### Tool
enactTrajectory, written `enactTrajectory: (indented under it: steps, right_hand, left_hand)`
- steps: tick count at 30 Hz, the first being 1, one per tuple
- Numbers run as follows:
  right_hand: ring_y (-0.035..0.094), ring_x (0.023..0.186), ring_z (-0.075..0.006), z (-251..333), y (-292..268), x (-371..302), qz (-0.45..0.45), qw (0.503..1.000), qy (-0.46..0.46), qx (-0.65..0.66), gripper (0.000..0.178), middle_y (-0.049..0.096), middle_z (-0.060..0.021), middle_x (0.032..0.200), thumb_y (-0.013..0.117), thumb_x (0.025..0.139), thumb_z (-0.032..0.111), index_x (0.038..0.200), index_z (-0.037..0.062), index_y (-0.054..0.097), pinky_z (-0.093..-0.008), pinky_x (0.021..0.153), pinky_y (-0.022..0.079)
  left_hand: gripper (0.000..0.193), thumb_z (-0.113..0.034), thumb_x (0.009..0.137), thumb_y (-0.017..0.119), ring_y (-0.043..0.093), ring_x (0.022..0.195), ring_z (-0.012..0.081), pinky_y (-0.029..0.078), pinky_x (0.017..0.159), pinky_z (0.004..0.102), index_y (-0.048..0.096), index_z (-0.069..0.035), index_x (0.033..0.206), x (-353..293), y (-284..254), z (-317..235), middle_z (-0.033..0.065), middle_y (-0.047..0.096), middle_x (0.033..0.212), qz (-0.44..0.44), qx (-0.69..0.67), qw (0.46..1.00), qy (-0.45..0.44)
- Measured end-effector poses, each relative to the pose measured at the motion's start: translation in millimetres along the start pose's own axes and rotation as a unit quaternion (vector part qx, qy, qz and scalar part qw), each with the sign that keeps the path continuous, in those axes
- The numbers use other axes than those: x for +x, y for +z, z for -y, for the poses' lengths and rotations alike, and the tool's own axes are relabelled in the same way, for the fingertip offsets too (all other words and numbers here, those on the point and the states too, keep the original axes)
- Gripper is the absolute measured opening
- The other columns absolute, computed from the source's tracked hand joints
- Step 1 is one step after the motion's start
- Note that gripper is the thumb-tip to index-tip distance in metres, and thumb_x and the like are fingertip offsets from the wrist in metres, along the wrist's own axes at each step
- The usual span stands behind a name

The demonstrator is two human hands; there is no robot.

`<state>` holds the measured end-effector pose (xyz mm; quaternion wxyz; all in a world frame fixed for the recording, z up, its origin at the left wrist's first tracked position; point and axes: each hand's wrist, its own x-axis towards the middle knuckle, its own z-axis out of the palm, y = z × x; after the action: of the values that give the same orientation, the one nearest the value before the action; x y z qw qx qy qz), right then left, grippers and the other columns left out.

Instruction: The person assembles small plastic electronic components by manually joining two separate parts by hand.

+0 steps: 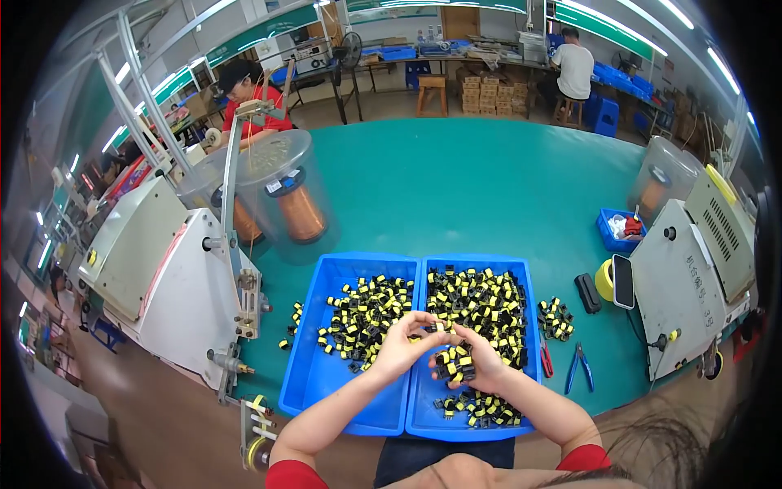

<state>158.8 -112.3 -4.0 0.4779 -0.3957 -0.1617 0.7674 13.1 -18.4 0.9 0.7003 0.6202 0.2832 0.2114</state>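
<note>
Two blue trays sit edge to edge on the green tabletop [472, 187], the left tray [326, 387] partly filled and the right tray [419, 403] more heavily heaped with small black-and-yellow parts. The forearms cross the trays' near side, and the hands hide some of the divide between them. Loose parts lie outside both trays; to the right are a red-handled tool [546, 359], blue-handled pliers [580, 369], a black case [586, 293] and a phone [622, 282] against a yellow roll [603, 281]. Pale machines flank the work, and the left one's upright metal arm [231, 183] stands before clear, round plastic drums holding copper-wire spools. Above the right tray, the left hand's [405, 346] grip pinches a single part [441, 326] by the right fingertips, while the right hand's [482, 365] grip cradles a cluster of parts [456, 365], blocky black plastic with glossy yellow bands.
</note>
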Motion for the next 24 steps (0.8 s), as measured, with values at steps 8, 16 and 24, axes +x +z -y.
enactTrajectory:
  steps: [8,16,24]
  right_hand:
    - [0.061,0.079,-0.0237,-0.8,-7.7,2.7,-0.044,0.999,-0.028,0.002,0.043,0.06,-0.0099,0.09,0.021,0.09,0.045,0.1,0.0118,0.047,-0.0325,0.049,0.043]
    - [0.062,0.074,-0.022,-1.6,-3.9,2.2,-0.044,0.998,-0.039,0.007,0.041,0.061,-0.0075,0.087,0.031,0.093,0.045,0.108,0.011,0.048,-0.0272,0.042,0.04]
    - [0.061,0.071,-0.0184,4.1,1.1,-1.0,-0.03,0.999,-0.039,-0.014,0.046,0.059,-0.005,0.08,0.031,0.092,0.052,0.094,0.011,0.05,-0.0236,0.039,0.037]
  left_hand:
    - [0.04,-0.014,0.086,0.059,0.044,0.072,0.0052,0.038,0.062,0.0191,0.048,-0.001,0.123,5.1,-12.4,-1.5,0.0032,0.058,0.104,-0.015,-0.111,0.994,0.015]
    - [0.041,-0.016,0.09,0.055,0.045,0.073,0.0084,0.038,0.063,0.0205,0.044,-0.001,0.126,8.4,-22.0,2.8,0.0071,0.054,0.103,0.019,-0.301,0.953,-0.009]
    - [0.043,-0.02,0.089,0.056,0.046,0.073,0.0094,0.04,0.063,0.0207,0.044,0.003,0.123,13.0,-22.2,-2.1,0.0072,0.054,0.104,0.065,-0.39,0.917,-0.045]
